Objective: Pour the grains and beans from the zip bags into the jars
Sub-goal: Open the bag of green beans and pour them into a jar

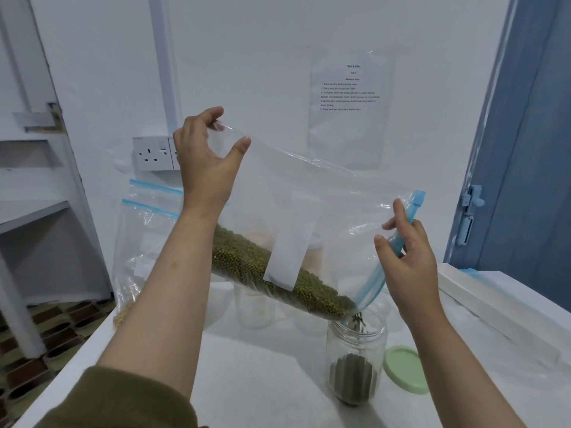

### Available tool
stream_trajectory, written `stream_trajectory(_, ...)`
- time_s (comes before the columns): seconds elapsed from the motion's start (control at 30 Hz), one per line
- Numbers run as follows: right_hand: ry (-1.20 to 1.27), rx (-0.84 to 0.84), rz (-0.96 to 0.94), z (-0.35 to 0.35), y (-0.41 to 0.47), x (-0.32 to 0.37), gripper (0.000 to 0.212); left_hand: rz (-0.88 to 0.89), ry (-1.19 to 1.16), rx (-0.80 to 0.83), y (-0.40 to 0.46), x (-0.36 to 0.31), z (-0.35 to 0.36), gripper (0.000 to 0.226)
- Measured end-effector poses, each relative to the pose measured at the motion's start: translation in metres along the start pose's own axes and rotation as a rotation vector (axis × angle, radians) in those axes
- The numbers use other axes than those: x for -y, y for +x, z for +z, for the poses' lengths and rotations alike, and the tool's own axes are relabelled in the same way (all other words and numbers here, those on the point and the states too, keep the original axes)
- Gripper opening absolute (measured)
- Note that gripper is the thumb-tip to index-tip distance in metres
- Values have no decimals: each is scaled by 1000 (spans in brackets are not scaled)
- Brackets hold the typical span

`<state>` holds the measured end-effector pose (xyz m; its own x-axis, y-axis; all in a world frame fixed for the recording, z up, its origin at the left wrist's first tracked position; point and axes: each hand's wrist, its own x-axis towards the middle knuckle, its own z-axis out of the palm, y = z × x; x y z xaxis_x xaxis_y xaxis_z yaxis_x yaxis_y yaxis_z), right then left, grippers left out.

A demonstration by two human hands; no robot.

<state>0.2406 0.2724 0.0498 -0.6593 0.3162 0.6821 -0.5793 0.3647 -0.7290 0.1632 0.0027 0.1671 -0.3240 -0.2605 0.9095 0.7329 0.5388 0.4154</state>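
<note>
Near jar (355,356) about a quarter full, mung beans (272,273) streaming from tilted zip bag (309,211); left hand (204,159) pinches its far corner, right hand (404,257) pinches the zip (two bags (145,230), far jars (255,307) remain).

A clear zip bag (309,193) with a blue seal hangs tilted between the hands, its open corner lowest, below the right hand (408,257). Green beans (272,273) spill from it into an upright clear jar (355,356), partly filled.

Both hands (205,149) (404,254) raised, fingers pinching.
</note>
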Motion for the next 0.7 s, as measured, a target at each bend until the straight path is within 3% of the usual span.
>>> stream_trajectory(0.7, -18, -6, 3, -1, -2, -5, 57, -2, -10, 13, 0, -1, 4, 51)
